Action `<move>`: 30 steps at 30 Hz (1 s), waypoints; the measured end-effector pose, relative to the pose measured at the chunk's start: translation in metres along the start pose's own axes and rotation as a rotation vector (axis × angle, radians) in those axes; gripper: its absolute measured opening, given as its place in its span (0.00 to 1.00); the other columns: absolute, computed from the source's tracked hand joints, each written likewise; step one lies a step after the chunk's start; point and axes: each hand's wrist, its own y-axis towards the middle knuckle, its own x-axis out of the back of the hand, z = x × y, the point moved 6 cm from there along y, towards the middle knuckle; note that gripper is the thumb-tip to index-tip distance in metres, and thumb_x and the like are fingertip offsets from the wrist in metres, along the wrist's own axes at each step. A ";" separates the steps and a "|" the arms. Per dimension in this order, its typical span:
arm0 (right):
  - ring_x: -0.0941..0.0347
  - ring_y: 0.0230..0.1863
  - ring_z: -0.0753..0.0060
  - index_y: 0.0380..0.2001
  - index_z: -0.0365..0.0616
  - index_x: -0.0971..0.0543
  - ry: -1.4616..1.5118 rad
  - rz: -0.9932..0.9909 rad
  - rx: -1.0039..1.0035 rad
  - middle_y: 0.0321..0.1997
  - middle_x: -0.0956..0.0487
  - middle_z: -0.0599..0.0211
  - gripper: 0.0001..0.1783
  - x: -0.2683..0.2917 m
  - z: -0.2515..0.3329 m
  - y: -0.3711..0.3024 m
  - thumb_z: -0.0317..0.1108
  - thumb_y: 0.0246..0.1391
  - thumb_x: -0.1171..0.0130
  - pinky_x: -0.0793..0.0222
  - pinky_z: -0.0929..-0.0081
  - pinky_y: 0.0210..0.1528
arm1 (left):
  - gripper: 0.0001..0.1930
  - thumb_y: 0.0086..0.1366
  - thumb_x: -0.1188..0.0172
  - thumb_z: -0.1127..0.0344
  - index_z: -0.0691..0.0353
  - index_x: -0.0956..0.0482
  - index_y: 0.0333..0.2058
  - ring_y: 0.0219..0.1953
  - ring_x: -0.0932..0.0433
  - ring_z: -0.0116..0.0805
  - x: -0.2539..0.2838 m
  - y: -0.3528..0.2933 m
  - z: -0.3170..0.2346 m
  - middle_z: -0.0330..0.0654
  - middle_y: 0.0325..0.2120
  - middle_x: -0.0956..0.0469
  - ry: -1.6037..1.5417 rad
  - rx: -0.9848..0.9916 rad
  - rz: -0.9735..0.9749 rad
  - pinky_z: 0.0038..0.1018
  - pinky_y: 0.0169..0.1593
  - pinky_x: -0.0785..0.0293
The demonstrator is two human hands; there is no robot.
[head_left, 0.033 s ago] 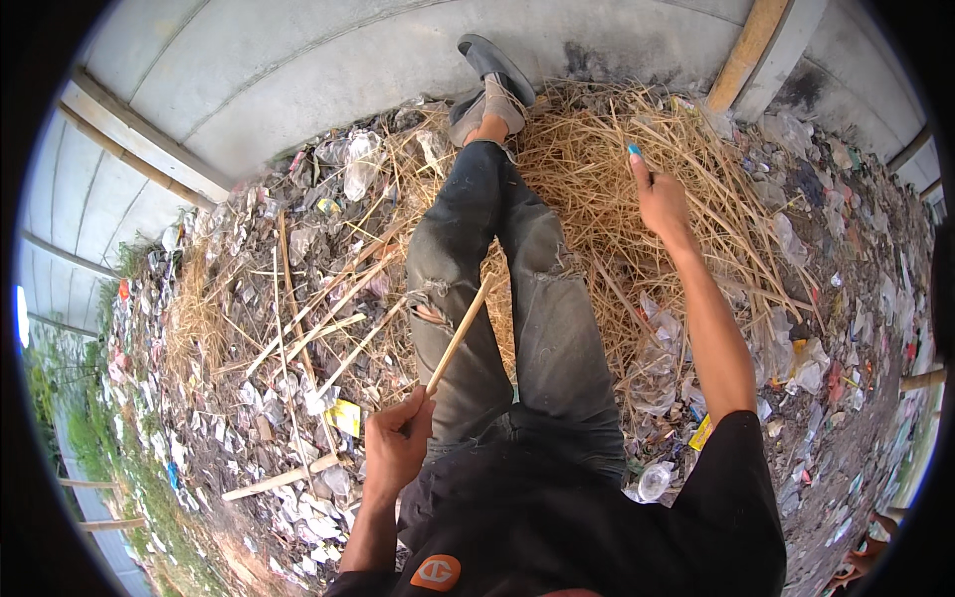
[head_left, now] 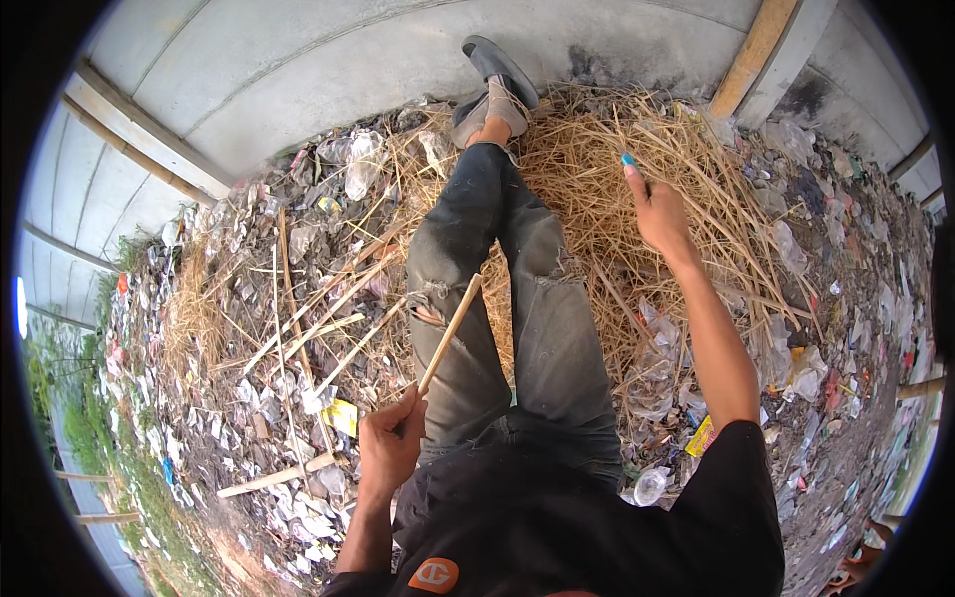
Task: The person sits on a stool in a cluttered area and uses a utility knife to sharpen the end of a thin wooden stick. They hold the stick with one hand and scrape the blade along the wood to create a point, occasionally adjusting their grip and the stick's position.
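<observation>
My left hand (head_left: 389,445), at the lower middle, is closed round the lower end of a pale bamboo strip (head_left: 453,330). The strip slants up and to the right across my torn trousers (head_left: 557,338). Out to the right, my right hand (head_left: 661,214) is closed over a pile of dry straw (head_left: 587,164). A small blue-ended object (head_left: 627,159) shows at its thumb. The rest of that object is hidden in the fist or lost against the straw, so its kind does not show.
Loose bamboo strips (head_left: 328,298) and a thicker split piece (head_left: 279,476) lie on litter-covered ground to the left. A grey panel wall (head_left: 398,60) stands beyond my sandalled feet (head_left: 497,90), with a wooden post (head_left: 753,57) at the right. Plastic litter (head_left: 796,368) covers the right side.
My right hand has come slightly lower with the blue-ended object. My left hand and the bamboo strip have shifted a little to the left.
</observation>
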 end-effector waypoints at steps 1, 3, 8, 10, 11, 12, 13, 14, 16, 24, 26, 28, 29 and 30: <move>0.38 0.10 0.62 0.09 0.38 0.30 -0.023 0.002 0.076 0.06 0.38 0.62 0.45 0.005 0.018 -0.020 0.67 0.67 0.57 0.42 0.61 0.17 | 0.13 0.69 0.39 0.71 0.72 0.18 0.49 0.21 0.35 0.15 0.001 0.004 0.004 0.29 0.17 0.28 0.047 0.029 0.007 0.20 0.24 0.38; 0.36 0.11 0.56 0.11 0.37 0.28 0.068 0.179 0.150 0.07 0.34 0.58 0.43 -0.005 0.071 -0.059 0.65 0.67 0.54 0.42 0.60 0.17 | 0.13 0.68 0.38 0.71 0.69 0.17 0.49 0.21 0.36 0.16 -0.005 0.014 -0.006 0.31 0.16 0.30 0.099 -0.031 -0.033 0.22 0.24 0.40; 0.26 0.16 0.46 0.16 0.36 0.21 0.103 0.459 0.337 0.10 0.28 0.51 0.41 -0.044 0.132 -0.137 0.66 0.64 0.51 0.32 0.55 0.21 | 0.11 0.66 0.38 0.74 0.69 0.16 0.47 0.18 0.35 0.21 -0.019 0.022 -0.030 0.40 0.16 0.29 0.159 -0.203 -0.067 0.26 0.22 0.39; 0.23 0.19 0.44 0.17 0.36 0.20 0.073 0.525 0.381 0.12 0.26 0.49 0.42 -0.065 0.133 -0.155 0.68 0.63 0.52 0.29 0.53 0.23 | 0.11 0.65 0.37 0.75 0.70 0.16 0.46 0.17 0.33 0.26 -0.021 0.022 -0.033 0.44 0.16 0.28 0.230 -0.300 -0.077 0.28 0.22 0.38; 0.21 0.21 0.44 0.18 0.36 0.19 -0.009 0.463 0.373 0.13 0.24 0.48 0.42 -0.066 0.127 -0.141 0.69 0.62 0.52 0.27 0.53 0.24 | 0.11 0.64 0.37 0.76 0.70 0.16 0.45 0.16 0.31 0.33 -0.021 0.021 -0.038 0.50 0.17 0.27 0.235 -0.344 -0.103 0.31 0.22 0.36; 0.21 0.21 0.44 0.18 0.36 0.19 -0.007 0.453 0.384 0.13 0.24 0.48 0.42 -0.071 0.124 -0.135 0.69 0.62 0.52 0.27 0.53 0.24 | 0.11 0.64 0.37 0.76 0.70 0.16 0.45 0.16 0.30 0.34 -0.020 0.019 -0.037 0.51 0.17 0.27 0.259 -0.358 -0.118 0.32 0.23 0.36; 0.22 0.20 0.44 0.19 0.37 0.19 -0.012 0.436 0.398 0.13 0.24 0.48 0.42 -0.073 0.121 -0.128 0.69 0.62 0.52 0.27 0.53 0.24 | 0.11 0.63 0.37 0.77 0.71 0.16 0.44 0.16 0.29 0.35 -0.021 0.020 -0.038 0.51 0.17 0.26 0.277 -0.379 -0.135 0.33 0.23 0.35; 0.22 0.20 0.44 0.19 0.37 0.18 -0.016 0.419 0.413 0.13 0.25 0.48 0.42 -0.074 0.121 -0.120 0.70 0.62 0.52 0.27 0.53 0.24 | 0.11 0.63 0.37 0.77 0.71 0.16 0.44 0.16 0.27 0.36 -0.021 0.021 -0.040 0.52 0.18 0.25 0.295 -0.400 -0.153 0.34 0.23 0.34; 0.26 0.15 0.50 0.17 0.41 0.21 -0.093 0.230 0.528 0.10 0.27 0.54 0.40 -0.066 0.128 -0.111 0.69 0.63 0.52 0.31 0.56 0.20 | 0.11 0.63 0.37 0.77 0.71 0.17 0.45 0.17 0.25 0.37 -0.017 0.025 -0.048 0.53 0.19 0.23 0.357 -0.377 -0.132 0.35 0.24 0.32; 0.38 0.10 0.62 0.12 0.38 0.27 0.145 0.019 0.149 0.07 0.34 0.62 0.42 -0.001 0.064 -0.031 0.64 0.67 0.53 0.43 0.60 0.18 | 0.09 0.65 0.38 0.77 0.71 0.17 0.43 0.15 0.33 0.28 0.015 -0.005 -0.012 0.44 0.15 0.27 0.254 -0.213 -0.196 0.28 0.22 0.37; 0.33 0.12 0.58 0.14 0.37 0.23 0.163 0.170 0.231 0.08 0.33 0.59 0.40 -0.016 0.104 -0.061 0.63 0.66 0.50 0.40 0.60 0.18 | 0.09 0.65 0.38 0.76 0.71 0.16 0.43 0.16 0.34 0.26 0.010 0.008 -0.024 0.44 0.15 0.29 0.250 -0.282 -0.203 0.26 0.22 0.38; 0.25 0.17 0.49 0.16 0.35 0.21 0.172 0.290 0.340 0.11 0.28 0.51 0.41 -0.031 0.140 -0.098 0.65 0.65 0.51 0.32 0.56 0.22 | 0.09 0.65 0.38 0.76 0.70 0.16 0.43 0.16 0.33 0.26 0.005 0.018 -0.039 0.45 0.15 0.29 0.256 -0.327 -0.196 0.27 0.21 0.38; 0.23 0.19 0.46 0.18 0.34 0.20 0.139 0.348 0.400 0.12 0.26 0.49 0.41 -0.045 0.148 -0.115 0.65 0.64 0.51 0.29 0.54 0.24 | 0.09 0.65 0.38 0.76 0.69 0.16 0.43 0.15 0.33 0.28 0.003 0.018 -0.049 0.46 0.15 0.29 0.262 -0.348 -0.215 0.28 0.21 0.37; 0.24 0.17 0.47 0.18 0.36 0.21 0.125 0.367 0.454 0.11 0.27 0.51 0.40 -0.053 0.158 -0.131 0.65 0.65 0.52 0.31 0.55 0.22 | 0.09 0.65 0.38 0.76 0.68 0.16 0.43 0.15 0.32 0.30 0.002 0.021 -0.042 0.48 0.16 0.28 0.270 -0.344 -0.217 0.30 0.22 0.37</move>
